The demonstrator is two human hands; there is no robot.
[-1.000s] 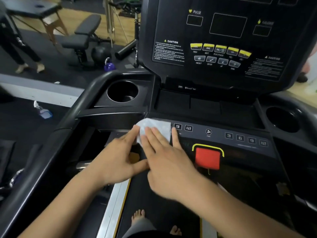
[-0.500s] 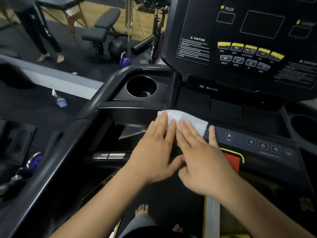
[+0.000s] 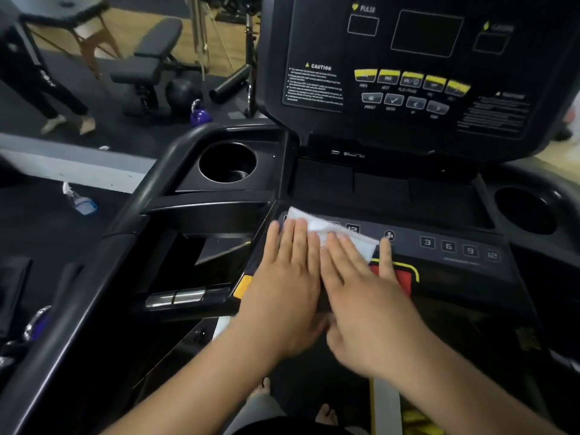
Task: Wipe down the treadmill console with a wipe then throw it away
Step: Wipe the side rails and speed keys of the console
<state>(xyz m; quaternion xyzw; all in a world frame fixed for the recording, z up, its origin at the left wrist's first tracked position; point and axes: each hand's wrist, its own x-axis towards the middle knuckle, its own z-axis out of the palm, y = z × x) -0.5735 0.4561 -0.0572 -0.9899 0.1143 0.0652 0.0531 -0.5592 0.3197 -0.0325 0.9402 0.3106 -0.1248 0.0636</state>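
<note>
A white wipe (image 3: 317, 224) lies flat on the left end of the treadmill console's lower button strip (image 3: 455, 249). My left hand (image 3: 282, 287) and my right hand (image 3: 361, 302) lie side by side, fingers stretched flat, pressing the wipe onto the strip. The right hand's fingers cover the wipe's right part and hide part of the red stop button (image 3: 401, 277). Above stands the dark upper console panel (image 3: 408, 89) with yellow and grey keys.
Round cup holders sit at the left (image 3: 227, 163) and right (image 3: 524, 210) of the console. On the gym floor to the left are a spray bottle (image 3: 80, 200), a purple kettlebell (image 3: 199, 113), a bench (image 3: 150, 58) and a standing person's legs (image 3: 37, 80).
Both hands have slid the wipe rightward along the button strip, from its left end toward the fan key. My left hand has flattened beside the right.
</note>
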